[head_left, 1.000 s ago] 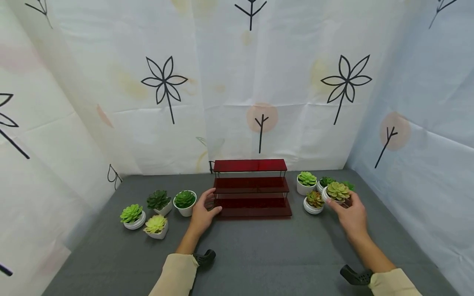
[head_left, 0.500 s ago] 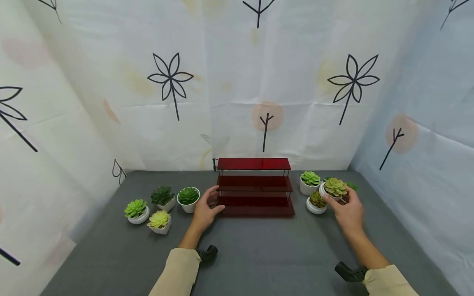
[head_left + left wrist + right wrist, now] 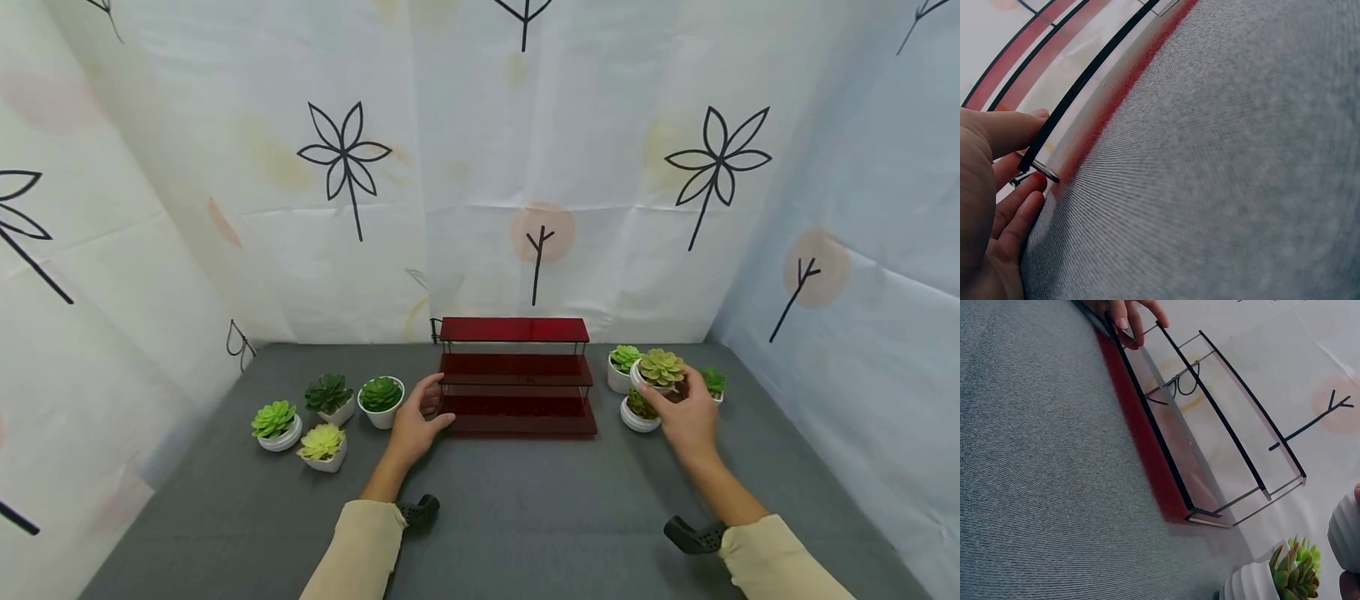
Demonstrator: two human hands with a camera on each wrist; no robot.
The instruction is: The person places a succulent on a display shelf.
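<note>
A three-tier dark red display stand [image 3: 517,417] stands near the back wall. My left hand [image 3: 412,425] holds its left end; in the left wrist view the thumb [image 3: 1019,131] lies against the stand's dark edge with fingers curled below. My right hand [image 3: 688,417] grips a white pot with a yellow-green succulent [image 3: 660,368], raised off the table. Right under that pot sits a reddish-green succulent [image 3: 639,410], partly covered by it. In the right wrist view only a slice of the held white pot [image 3: 1344,534] shows at the right edge.
Right of the stand are a bright green potted succulent [image 3: 621,368] and another green one [image 3: 712,383], partly behind my right hand. Several more stand at left, including a dark green one [image 3: 380,398] close to my left hand. A patterned cloth wall [image 3: 465,275] closes off the back.
My right hand has carried the yellow-green succulent left, toward the stand, uncovering the green plant at far right. The left hand stays on the stand. The head view has shifted slightly.
</note>
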